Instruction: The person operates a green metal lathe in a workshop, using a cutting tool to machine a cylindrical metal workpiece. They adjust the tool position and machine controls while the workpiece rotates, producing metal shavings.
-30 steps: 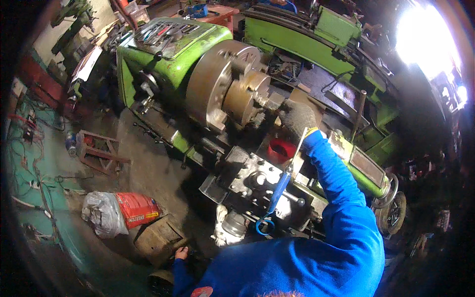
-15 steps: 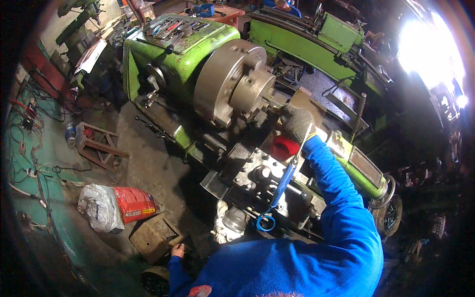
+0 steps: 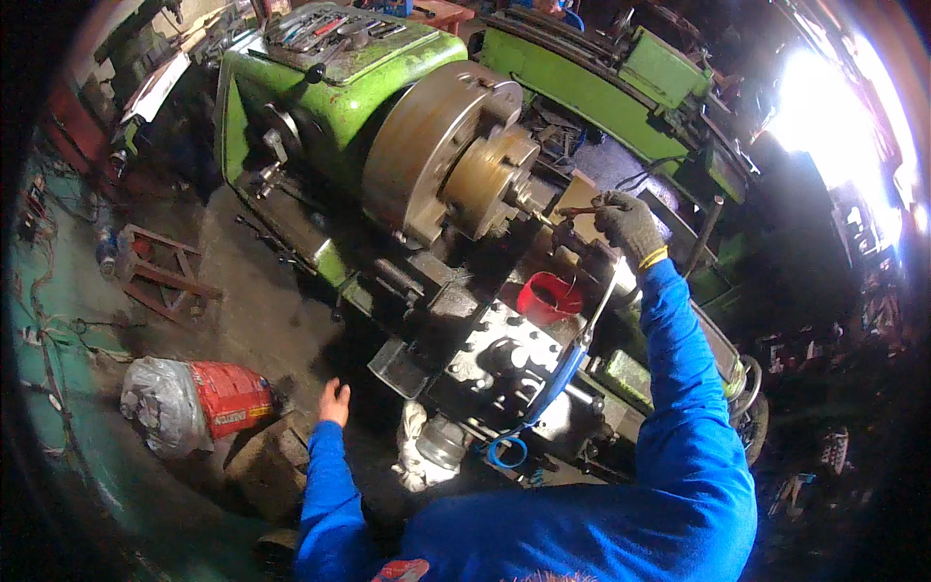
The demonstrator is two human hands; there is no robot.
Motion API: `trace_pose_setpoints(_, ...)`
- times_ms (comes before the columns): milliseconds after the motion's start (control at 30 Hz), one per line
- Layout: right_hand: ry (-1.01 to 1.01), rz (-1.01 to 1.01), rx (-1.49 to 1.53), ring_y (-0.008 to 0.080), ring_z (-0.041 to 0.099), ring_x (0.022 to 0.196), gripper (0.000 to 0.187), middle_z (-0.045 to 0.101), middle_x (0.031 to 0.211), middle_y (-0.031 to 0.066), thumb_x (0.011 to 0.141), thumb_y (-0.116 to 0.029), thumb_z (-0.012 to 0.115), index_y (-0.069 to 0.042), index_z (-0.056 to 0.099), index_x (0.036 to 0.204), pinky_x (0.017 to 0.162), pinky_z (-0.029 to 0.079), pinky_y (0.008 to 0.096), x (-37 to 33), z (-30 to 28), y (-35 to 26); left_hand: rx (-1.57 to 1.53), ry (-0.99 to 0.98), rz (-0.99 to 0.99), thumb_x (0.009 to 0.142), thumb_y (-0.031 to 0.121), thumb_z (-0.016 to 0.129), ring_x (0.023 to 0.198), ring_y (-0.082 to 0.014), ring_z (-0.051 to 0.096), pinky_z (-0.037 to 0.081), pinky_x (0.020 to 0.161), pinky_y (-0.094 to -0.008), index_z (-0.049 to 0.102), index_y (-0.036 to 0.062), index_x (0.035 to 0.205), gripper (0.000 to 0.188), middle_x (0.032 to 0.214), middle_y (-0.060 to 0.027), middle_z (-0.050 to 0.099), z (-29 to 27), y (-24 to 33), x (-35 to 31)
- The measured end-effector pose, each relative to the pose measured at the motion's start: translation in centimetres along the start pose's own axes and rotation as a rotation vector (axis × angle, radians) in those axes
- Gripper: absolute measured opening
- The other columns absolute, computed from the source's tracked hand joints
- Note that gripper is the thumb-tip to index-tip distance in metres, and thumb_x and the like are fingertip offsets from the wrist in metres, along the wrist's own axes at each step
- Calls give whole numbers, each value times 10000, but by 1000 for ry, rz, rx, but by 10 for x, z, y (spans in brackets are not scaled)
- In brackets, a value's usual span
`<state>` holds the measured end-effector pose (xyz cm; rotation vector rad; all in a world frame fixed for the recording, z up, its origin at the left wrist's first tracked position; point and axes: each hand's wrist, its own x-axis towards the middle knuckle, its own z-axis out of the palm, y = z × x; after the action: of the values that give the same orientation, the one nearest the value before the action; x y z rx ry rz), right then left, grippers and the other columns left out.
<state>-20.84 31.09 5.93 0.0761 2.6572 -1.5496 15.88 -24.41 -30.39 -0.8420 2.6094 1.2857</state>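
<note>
My right hand (image 3: 630,228), in a grey knitted glove with a yellow cuff, is closed on a thin reddish-brown stick (image 3: 580,210). The stick points left towards the lathe chuck (image 3: 432,155), in which a round metal workpiece (image 3: 490,184) sits. What kind of tool the stick belongs to I cannot make out. Below that hand are a red cup (image 3: 549,299) and a blue-handled air gun (image 3: 558,376) with a long metal nozzle, lying over the tool post (image 3: 502,354). My bare left hand (image 3: 335,403) hangs at the left of the carriage, holding nothing, its fingers apart.
Tools lie on the green headstock (image 3: 330,78). A second green machine (image 3: 592,87) stands behind. A cylindrical metal part (image 3: 441,444) and a white rag (image 3: 412,446) are near my body. On the floor are a red-and-white bag (image 3: 199,403) and a metal frame (image 3: 165,272).
My right hand, blurred near the workpiece before, has moved up and right, and the stick in it now shows. My left hand has risen from beside the box on the floor. The view has shifted slightly.
</note>
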Motion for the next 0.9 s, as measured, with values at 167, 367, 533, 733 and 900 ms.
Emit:
trace_pose_setpoints(167, -234, -316, -703, 178, 685, 623, 160, 687, 775, 59, 946, -223, 697, -82, 731, 1014, 511, 530, 317, 73, -19, 12, -31, 1, 95, 992, 309, 701, 1291, -406, 582, 462, 1112, -467, 625, 41, 1379, 476, 1393, -210, 625, 14, 75, 42)
trace_pose_setpoints(367, -190, -660, -865, 240, 714, 643, 159, 712, 869, 92, 938, -176, 649, -96, 762, 1015, 542, 560, 389, 113, 37, 10, 87, -26, -8, 963, 361, 730, 1348, -425, 537, 451, 1127, -491, 600, 92, 1426, 551, 1442, -230, 582, 17, 37, 42)
trace_pose_setpoints(533, 35, 166, -71, 163, 607, 551, 267, 665, 717, 40, 958, -294, 640, -50, 738, 912, 475, 463, 326, 56, 31, -43, 429, 83, 56, 972, 394, 692, 1407, -484, 446, 416, 1144, -570, 444, 147, 1560, 684, 1573, -239, 437, 9, 82, 87)
trace_pose_setpoints(733, 232, -13, 187, 89, 541, 567, 259, 626, 713, 8, 989, -337, 685, -82, 695, 942, 472, 404, 271, -36, -12, -13, 739, 161, 260, 1004, 278, 618, 1376, -408, 480, 476, 1089, -532, 439, 64, 1561, 623, 1534, -189, 487, 31, 134, 172)
trace_pose_setpoints(900, 376, -671, -865, 328, 628, 766, 94, 639, 859, 123, 855, -60, 665, -45, 670, 949, 674, 516, 408, -154, -21, -37, 862, 173, 274, 998, 198, 605, 1220, -350, 554, 513, 1017, -444, 410, -32, 1555, 633, 1424, -150, 558, 56, 91, 187)
